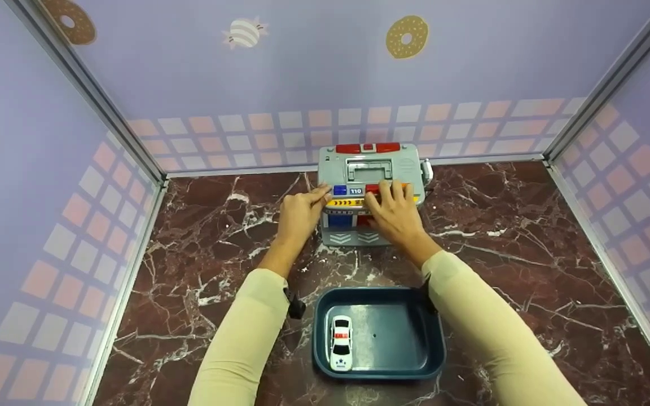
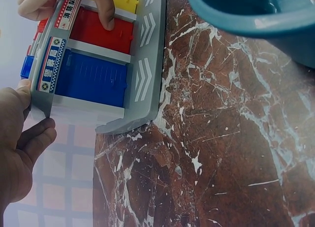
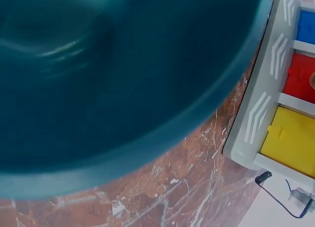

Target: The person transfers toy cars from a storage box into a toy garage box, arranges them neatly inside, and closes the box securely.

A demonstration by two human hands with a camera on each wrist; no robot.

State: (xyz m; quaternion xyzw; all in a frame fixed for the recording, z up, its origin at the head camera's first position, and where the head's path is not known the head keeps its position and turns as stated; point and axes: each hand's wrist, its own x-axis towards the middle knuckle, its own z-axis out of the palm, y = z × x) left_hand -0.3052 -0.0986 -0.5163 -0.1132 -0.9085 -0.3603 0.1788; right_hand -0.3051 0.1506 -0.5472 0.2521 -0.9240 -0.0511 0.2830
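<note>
A grey toy garage (image 1: 333,166) with red and blue roof lights stands against the back wall. Blue (image 2: 91,79), red (image 2: 101,32) and yellow (image 3: 290,141) doors line its front, all down. My left hand (image 1: 299,214) pinches the roof's left front corner, thumb above and fingers below in the left wrist view. My right hand (image 1: 398,217) grips the roof's front edge right of the middle. Its fingers lie over the top, and its thumb reaches down in front of the red door.
Closer to me, a dark teal tray (image 1: 378,375) holds a white toy police car (image 1: 341,358) along its left side. Purple patterned panels (image 1: 325,67) enclose the marbled tabletop (image 1: 206,270). A black piece on a cord (image 3: 263,178) hangs by the garage's right side.
</note>
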